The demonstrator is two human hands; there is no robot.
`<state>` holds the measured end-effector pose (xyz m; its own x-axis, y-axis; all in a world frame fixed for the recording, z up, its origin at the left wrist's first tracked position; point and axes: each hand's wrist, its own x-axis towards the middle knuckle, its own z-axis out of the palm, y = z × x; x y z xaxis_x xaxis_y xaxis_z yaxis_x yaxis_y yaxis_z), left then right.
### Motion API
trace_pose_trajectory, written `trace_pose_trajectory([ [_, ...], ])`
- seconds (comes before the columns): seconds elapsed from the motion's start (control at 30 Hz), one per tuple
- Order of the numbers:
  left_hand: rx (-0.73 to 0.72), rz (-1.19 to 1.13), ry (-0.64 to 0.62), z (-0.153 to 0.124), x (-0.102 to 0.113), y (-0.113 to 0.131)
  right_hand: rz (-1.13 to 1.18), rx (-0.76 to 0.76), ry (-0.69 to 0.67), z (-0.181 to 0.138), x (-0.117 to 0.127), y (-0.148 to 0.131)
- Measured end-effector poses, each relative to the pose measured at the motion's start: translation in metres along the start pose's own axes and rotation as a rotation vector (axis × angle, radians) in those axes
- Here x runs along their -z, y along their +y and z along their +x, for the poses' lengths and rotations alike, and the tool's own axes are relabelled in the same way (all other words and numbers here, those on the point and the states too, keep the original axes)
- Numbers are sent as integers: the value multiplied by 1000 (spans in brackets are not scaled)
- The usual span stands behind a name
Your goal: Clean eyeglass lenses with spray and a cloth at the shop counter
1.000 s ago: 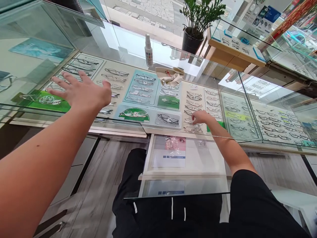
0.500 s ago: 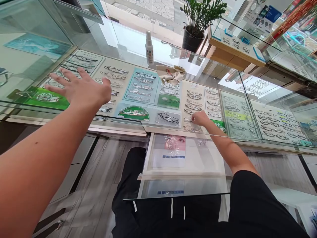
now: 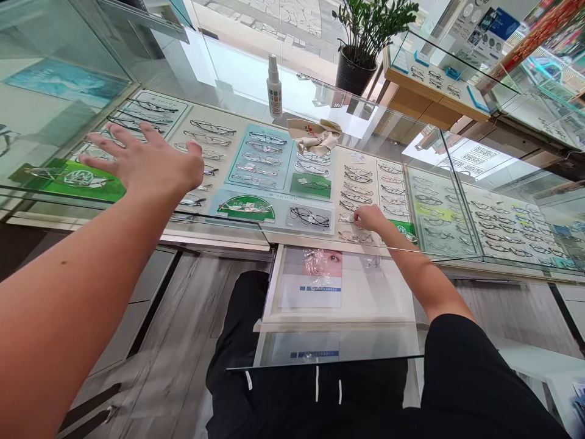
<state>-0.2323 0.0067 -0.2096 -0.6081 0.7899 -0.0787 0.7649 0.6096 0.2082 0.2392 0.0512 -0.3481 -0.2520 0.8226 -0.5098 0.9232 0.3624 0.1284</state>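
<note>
Glass covers the desk (image 3: 219,242) in front of me, with eyeglass frames laid in columns beneath it. My hands are spread well apart on either side of my view: at ten o'clock the left hand (image 3: 148,164) has its fingers fanned wide, holding nothing, though I cannot tell whether its palm rests on the glass or floats above. At three o'clock the right hand (image 3: 371,218) is curled in narrow, its fingertips at a clear-looking pair of glasses (image 3: 346,217), second from the near end of its column; whether I pinch that pair or only touch it, I cannot tell. Little has changed over the last second: the right hand has slid slightly toward me, leaving more of the green card (image 3: 404,229) beside my wrist in sight, so I judge that its work remains with that pair, while the left hand stays splayed. At twelve o'clock stands a white spray bottle (image 3: 275,91), a crumpled beige cloth (image 3: 315,137) lies nearer, just past it clockwise, and toward five a pale drawer (image 3: 384,302) sits pulled out over my lap.
</note>
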Motion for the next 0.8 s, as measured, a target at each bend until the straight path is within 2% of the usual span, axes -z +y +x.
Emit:
trace_pose_trajectory([
  [0.27, 15, 10, -3, 3, -1, 0, 7, -23, -8, -6, 2, -3],
  [0.43, 12, 14, 3, 7, -6, -1, 14, -22, 101, -18, 9, -9],
  [0.63, 21, 13, 10, 6, -5, 0, -9, -4, 196, -24, 13, -32],
  [0.8, 19, 9, -4, 4, -2, 1, -47, -109, 171, -20, 7, -38],
])
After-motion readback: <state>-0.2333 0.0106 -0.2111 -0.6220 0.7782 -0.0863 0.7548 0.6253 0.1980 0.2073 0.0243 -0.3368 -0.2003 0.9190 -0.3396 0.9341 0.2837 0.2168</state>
